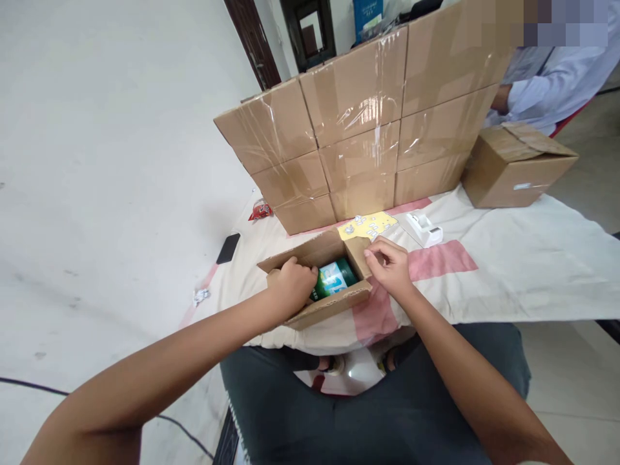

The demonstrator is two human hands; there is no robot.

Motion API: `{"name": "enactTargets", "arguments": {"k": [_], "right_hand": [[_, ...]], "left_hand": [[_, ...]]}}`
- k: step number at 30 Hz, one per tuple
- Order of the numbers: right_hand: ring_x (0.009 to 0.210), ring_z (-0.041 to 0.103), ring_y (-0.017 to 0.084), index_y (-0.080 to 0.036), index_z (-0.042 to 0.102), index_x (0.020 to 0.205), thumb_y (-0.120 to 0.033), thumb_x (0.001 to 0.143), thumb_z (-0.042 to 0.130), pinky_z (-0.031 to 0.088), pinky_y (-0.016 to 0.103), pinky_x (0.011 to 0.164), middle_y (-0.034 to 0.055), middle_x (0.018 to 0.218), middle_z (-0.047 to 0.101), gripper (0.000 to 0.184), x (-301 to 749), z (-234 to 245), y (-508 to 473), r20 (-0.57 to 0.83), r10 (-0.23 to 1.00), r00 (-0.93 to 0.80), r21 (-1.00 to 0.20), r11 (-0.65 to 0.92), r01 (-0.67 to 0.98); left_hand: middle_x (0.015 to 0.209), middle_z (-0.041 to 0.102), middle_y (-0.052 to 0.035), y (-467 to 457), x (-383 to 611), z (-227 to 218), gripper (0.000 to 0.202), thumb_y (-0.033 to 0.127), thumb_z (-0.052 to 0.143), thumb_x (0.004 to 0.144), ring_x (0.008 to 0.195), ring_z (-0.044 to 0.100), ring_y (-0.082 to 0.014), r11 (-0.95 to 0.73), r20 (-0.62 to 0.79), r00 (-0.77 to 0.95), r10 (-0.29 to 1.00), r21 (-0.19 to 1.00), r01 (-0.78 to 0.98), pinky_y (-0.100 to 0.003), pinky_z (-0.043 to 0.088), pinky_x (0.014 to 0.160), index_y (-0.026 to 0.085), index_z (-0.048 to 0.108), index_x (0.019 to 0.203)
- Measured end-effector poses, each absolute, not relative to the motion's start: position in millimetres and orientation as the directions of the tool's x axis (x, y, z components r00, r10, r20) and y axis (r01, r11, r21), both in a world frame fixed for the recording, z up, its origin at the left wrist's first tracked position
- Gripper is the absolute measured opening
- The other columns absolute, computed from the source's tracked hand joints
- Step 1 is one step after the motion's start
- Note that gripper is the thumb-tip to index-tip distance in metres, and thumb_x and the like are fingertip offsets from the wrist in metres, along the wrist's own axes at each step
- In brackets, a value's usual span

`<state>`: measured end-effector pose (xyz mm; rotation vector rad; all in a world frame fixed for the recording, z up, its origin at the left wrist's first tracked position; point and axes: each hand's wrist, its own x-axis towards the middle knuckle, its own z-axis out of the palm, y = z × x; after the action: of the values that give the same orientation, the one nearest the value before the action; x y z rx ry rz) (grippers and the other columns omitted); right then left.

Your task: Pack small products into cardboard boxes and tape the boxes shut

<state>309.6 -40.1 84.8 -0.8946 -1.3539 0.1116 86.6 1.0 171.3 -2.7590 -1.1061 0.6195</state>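
Observation:
A small open cardboard box [323, 311] sits on a white and pink cloth [508, 258] in front of me. Inside it lies a green can [334, 279] with a pale label. My left hand [292, 284] is curled over the box's left side, its fingers reaching inside next to the can. My right hand [391, 266] pinches the box's right flap [357, 253] between thumb and fingers.
A wall of taped cardboard boxes [358, 123] stands behind. A yellow sheet [369, 225] and a white tape dispenser [423, 228] lie before it. A black phone [228, 248] rests at left. Another person's sleeve [547, 87] and a half-open box [516, 165] are at right.

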Motion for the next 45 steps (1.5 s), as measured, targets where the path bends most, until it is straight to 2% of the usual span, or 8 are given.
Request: {"name": "enactTargets", "arguments": {"k": [4, 7, 11, 20, 26, 32, 38, 45], "right_hand": [[0.072, 0.056, 0.017, -0.023, 0.062, 0.086, -0.019, 0.094, 0.064, 0.044, 0.031, 0.062, 0.002, 0.079, 0.057, 0.008, 306.6, 81.5, -41.7, 0.812, 0.498, 0.305, -0.584, 0.71, 0.393], [0.089, 0.061, 0.02, -0.026, 0.062, 0.115, -0.023, 0.092, 0.066, 0.051, 0.033, 0.067, 0.0081, 0.111, 0.058, 0.024, 300.6, 77.9, -41.8, 0.781, 0.484, 0.396, -0.604, 0.747, 0.278], [0.091, 0.061, 0.021, -0.029, 0.06, 0.122, -0.026, 0.091, 0.069, 0.054, 0.037, 0.077, 0.0072, 0.112, 0.057, 0.032, 292.4, 76.7, -43.8, 0.754, 0.526, 0.394, -0.628, 0.754, 0.195], [0.107, 0.067, 0.031, -0.026, 0.073, 0.118, -0.038, 0.102, 0.052, 0.05, 0.049, 0.087, 0.0105, 0.114, 0.075, 0.029, 284.5, 82.8, -52.9, 0.794, 0.569, 0.216, -0.608, 0.753, 0.251], [0.079, 0.07, 0.027, -0.025, 0.076, 0.098, -0.063, 0.106, 0.027, 0.042, 0.053, 0.087, 0.0075, 0.095, 0.08, 0.062, 288.8, 74.5, -44.0, 0.81, 0.585, -0.045, -0.561, 0.795, 0.231], [0.09, 0.067, 0.031, -0.027, 0.075, 0.104, -0.077, 0.098, 0.032, 0.046, 0.055, 0.089, 0.0101, 0.097, 0.074, 0.066, 287.1, 65.1, -40.5, 0.795, 0.598, 0.104, -0.605, 0.766, 0.217], [0.09, 0.06, 0.027, -0.028, 0.065, 0.113, -0.073, 0.09, 0.056, 0.053, 0.041, 0.069, 0.0093, 0.101, 0.059, 0.051, 280.3, 54.9, -34.9, 0.729, 0.594, 0.339, -0.678, 0.694, 0.241], [0.147, 0.04, 0.038, -0.03, 0.027, 0.163, -0.064, 0.091, 0.061, 0.037, 0.062, 0.118, 0.0133, 0.164, 0.036, 0.086, 280.2, 65.0, -40.2, 0.644, 0.765, 0.005, -0.708, 0.593, 0.384]], "left_hand": [[0.112, 0.076, -0.013, -1.2, 64.2, 198.4, 0.045, 0.045, 0.071, 0.092, 0.106, 0.069, -0.0313, -0.78, -0.256, 0.736, 0.626, -0.211, 0.59, -0.046, 0.046, 0.097, 0.019, 0.067, 0.128], [0.116, 0.075, -0.0082, -9.7, 25.6, 198.9, 0.03, 0.04, 0.058, 0.102, 0.109, 0.069, -0.0245, -0.814, 0.235, 0.788, 0.57, 0.029, 0.58, -0.041, 0.05, 0.096, 0.022, 0.066, 0.125], [0.112, 0.073, -0.009, -19.9, -23.3, 148.2, 0.018, 0.025, 0.058, 0.101, 0.107, 0.068, -0.0218, -0.774, 0.684, 0.416, 0.599, 0.363, 0.518, -0.038, 0.056, 0.092, 0.02, 0.067, 0.115], [0.132, 0.072, -0.0122, -21.0, -41.7, 67.6, 0.035, 0.033, 0.046, 0.106, 0.134, 0.059, -0.0287, -0.754, 0.669, 0.356, 0.653, 0.527, 0.391, -0.054, 0.048, 0.113, 0.021, 0.069, 0.129], [0.147, 0.063, -0.012, -18.5, -48.0, 46.1, 0.061, 0.063, 0.032, 0.105, 0.146, 0.049, -0.0334, -0.729, 0.654, 0.324, 0.683, 0.64, 0.245, -0.059, 0.035, 0.123, 0.025, 0.07, 0.134], [0.149, 0.061, -0.0156, -12.8, -53.3, 26.5, 0.082, 0.085, 0.035, 0.091, 0.147, 0.048, -0.0391, -0.737, 0.671, 0.308, 0.674, 0.641, 0.216, -0.063, 0.032, 0.124, 0.025, 0.07, 0.135], [0.142, 0.066, -0.0147, -12.3, -44.3, 28.3, 0.057, 0.067, 0.052, 0.096, 0.142, 0.053, -0.0384, -0.723, 0.686, 0.229, 0.691, 0.652, 0.229, -0.065, 0.037, 0.12, 0.024, 0.073, 0.127], [0.147, 0.06, -0.013, -13.5, -26.3, 31.4, 0.065, 0.061, 0.064, 0.089, 0.141, 0.052, -0.0349, -0.602, 0.601, 0.068, 0.796, 0.798, -0.009, -0.055, 0.04, 0.119, 0.027, 0.057, 0.145]]}}
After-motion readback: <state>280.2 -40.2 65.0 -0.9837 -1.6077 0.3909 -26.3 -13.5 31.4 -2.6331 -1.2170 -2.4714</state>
